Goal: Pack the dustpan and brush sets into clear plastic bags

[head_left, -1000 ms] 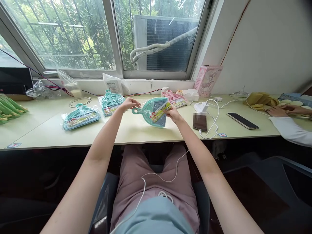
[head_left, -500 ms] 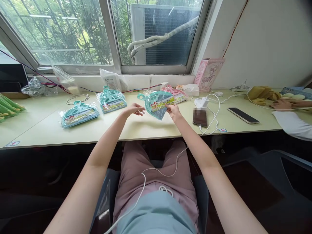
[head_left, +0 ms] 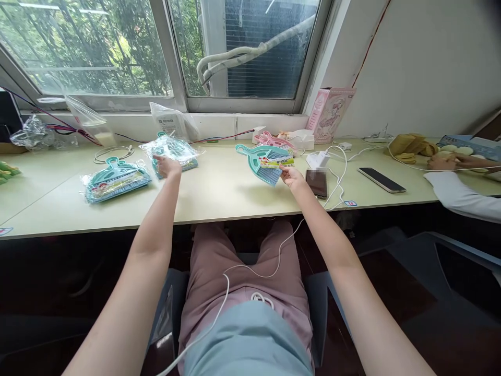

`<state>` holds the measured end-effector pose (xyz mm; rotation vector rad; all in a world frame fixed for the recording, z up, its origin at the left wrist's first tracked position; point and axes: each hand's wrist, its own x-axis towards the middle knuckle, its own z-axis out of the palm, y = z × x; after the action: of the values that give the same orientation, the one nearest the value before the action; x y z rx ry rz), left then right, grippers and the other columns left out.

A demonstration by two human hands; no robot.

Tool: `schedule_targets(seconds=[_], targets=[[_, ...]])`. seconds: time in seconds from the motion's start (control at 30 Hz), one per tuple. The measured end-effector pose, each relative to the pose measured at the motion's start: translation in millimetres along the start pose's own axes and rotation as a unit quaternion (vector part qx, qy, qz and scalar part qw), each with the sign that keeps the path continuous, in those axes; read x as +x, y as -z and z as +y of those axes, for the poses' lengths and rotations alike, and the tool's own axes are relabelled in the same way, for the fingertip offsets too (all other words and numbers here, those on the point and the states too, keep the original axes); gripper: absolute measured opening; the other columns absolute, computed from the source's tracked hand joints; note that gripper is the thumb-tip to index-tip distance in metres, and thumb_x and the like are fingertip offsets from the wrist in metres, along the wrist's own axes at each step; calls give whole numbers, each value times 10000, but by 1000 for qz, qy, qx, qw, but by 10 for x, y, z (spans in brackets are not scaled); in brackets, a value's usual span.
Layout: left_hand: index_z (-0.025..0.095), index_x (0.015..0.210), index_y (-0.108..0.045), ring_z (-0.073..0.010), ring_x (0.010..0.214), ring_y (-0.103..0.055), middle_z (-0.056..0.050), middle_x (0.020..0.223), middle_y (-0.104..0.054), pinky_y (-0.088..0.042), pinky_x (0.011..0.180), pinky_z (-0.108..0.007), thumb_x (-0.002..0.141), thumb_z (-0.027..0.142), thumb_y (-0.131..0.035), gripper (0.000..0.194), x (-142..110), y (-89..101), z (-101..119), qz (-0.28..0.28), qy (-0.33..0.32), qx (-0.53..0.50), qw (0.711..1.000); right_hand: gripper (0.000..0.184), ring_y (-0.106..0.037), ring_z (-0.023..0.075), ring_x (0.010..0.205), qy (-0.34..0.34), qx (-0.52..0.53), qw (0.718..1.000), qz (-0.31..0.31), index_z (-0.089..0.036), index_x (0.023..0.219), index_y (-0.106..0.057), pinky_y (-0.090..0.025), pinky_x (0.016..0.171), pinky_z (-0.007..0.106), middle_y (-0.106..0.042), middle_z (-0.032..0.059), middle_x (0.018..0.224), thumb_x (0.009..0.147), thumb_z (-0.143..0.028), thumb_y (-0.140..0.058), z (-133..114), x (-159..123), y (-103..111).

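Note:
My right hand (head_left: 291,176) is closed on the edge of a teal dustpan-and-brush set (head_left: 260,163) with a yellow-green label, held just above the table. My left hand (head_left: 168,166) is at a second teal set (head_left: 190,163) on the left, its fingers closed on crinkled clear plastic bag (head_left: 174,146) lying over that set. Left of this hand, another bagged teal dustpan-and-brush set (head_left: 117,180) lies on the table. A pink dustpan set (head_left: 272,140) lies behind the one in my right hand, partly covered by it.
A phone (head_left: 316,183) with a white charger (head_left: 318,159) and cables lies right of my right hand. Farther right are another phone (head_left: 381,179) and a co-worker's sleeve (head_left: 454,196). A pink box (head_left: 331,115) and a white plastic package (head_left: 172,120) stand along the window side.
My left hand has moved left, away from the held set to the bagged one, where more clear plastic now lies. My right hand has shifted slightly right with its set.

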<state>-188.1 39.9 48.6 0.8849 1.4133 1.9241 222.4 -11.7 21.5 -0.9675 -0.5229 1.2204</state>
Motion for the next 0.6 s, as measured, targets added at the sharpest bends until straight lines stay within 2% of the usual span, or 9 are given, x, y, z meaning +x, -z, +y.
schedule_targets(seconds=[0.03,0.1,0.17,0.23,0.3,0.33,0.4,0.47,0.6], targets=[[195,1523,-208,-333,1493,-326,-235,1529,-406,-443,1111,-529,896,147,-592,737,-104,-45,16,33,-57,49,997,314,-732,178,736,-3,0,1000,1,-159,1029,-665,-675,730,312,-723,32,777,807,49,-592,34,-11,-17],[228,1503,-290,-317,1566,-59,-177,1640,-227,-307,1199,-548,900,193,-604,681,-362,-197,19,45,-161,109,980,312,-734,182,752,-8,0,1000,-1,-157,1013,-666,-672,745,311,-728,41,795,787,50,-608,100,-32,-81],[229,1408,-445,-315,1567,-52,-143,1627,-276,-280,1219,-513,880,240,-653,568,-637,-422,-22,-27,-204,98,974,308,-736,184,775,-8,11,1000,2,-153,1008,-663,-669,764,310,-731,50,804,781,48,-608,162,-57,-176],[208,1300,-534,-351,1470,-356,-178,1445,-516,-411,1133,-482,870,340,-687,475,-872,-687,-101,-170,-86,47,981,311,-736,181,807,4,29,1000,8,-153,1020,-657,-663,786,305,-734,55,812,787,42,-594,223,-94,-282],[195,1212,-585,-353,1246,-594,-172,1214,-663,-514,1002,-465,849,427,-707,448,-1035,-935,-187,-346,64,22,936,291,-735,181,831,22,23,999,5,-157,1034,-650,-657,805,307,-738,56,828,799,9,-607,285,-147,-372],[201,1194,-590,-317,1133,-657,-143,1130,-694,-541,948,-433,838,409,-718,432,-1084,-1035,-224,-394,96,9,914,261,-734,185,833,29,-1,1000,-2,-162,1037,-646,-656,808,314,-738,56,837,811,-31,-632,316,-175,-403],[218,1175,-590,-225,951,-696,-71,1017,-716,-559,871,-356,820,317,-726,393,-1119,-1166,-279,-400,119,-7,909,205,-729,195,807,34,-86,995,-22,-178,1027,-639,-657,795,341,-735,50,838,832,-150,-696,365,-222,-427],[222,1154,-600,-159,840,-681,-24,947,-709,-550,827,-300,809,234,-708,362,-1083,-1202,-312,-353,123,-16,928,198,-718,193,776,36,-162,986,-32,-193,1006,-627,-653,772,351,-727,40,831,840,-229,-727,375,-228,-400],[198,1064,-654,-138,711,-647,-5,791,-666,-532,732,-275,829,261,-681,246,-889,-1091,-372,-263,162,-2,951,176,-706,163,837,63,-232,971,4,-196,1011,-586,-613,784,296,-722,41,916,866,-167,-680,211,-53,-219]])
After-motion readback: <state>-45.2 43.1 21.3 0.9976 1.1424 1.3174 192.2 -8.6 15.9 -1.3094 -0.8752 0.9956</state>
